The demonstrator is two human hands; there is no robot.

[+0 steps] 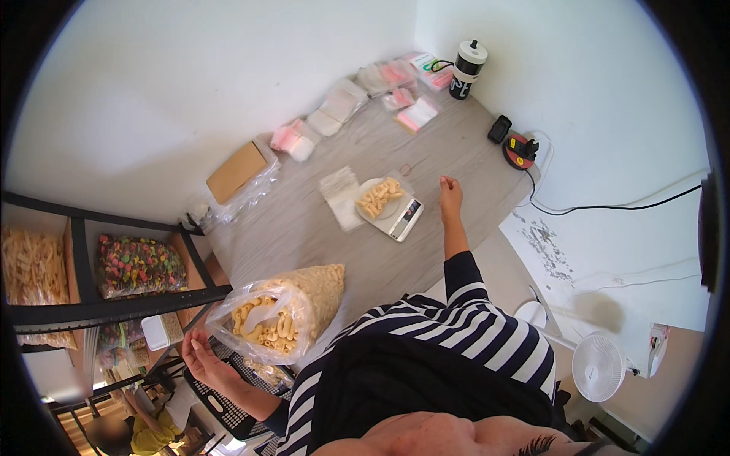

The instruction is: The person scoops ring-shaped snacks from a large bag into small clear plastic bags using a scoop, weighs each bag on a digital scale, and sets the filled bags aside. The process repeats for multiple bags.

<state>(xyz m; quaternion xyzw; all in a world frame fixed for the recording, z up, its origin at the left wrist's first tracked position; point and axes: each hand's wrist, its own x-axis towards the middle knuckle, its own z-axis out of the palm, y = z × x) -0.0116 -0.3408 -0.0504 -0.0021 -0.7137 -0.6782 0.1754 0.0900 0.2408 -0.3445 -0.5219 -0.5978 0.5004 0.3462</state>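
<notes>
At the table's left front corner leans a large clear plastic bag of elbow macaroni (323, 296), its mouth spread toward the left. A whitish translucent scoop (261, 313) lies on the pasta inside. My left hand (211, 363) is just outside the bag's mouth, fingers stretched and apart, holding nothing. Mid-table, a small bag of macaroni (380, 198) rests on a white kitchen scale (403, 225). My right hand (450, 191) hovers right of the scale, fingers curled together; whatever they may hold is hidden. Flat clear bags (341, 199) lie left of the scale, and a thin rubber band (405, 169) behind it.
Packs of plastic bags (337, 106) line the wall, beside a brown cardboard sheet (237, 172). A black-and-white tumbler (468, 70) stands at the back corner. Right of it sits a red-black charger (520, 152) with cable. Left is a black shelf (114, 314); a co-worker in yellow (152, 435) is lower left.
</notes>
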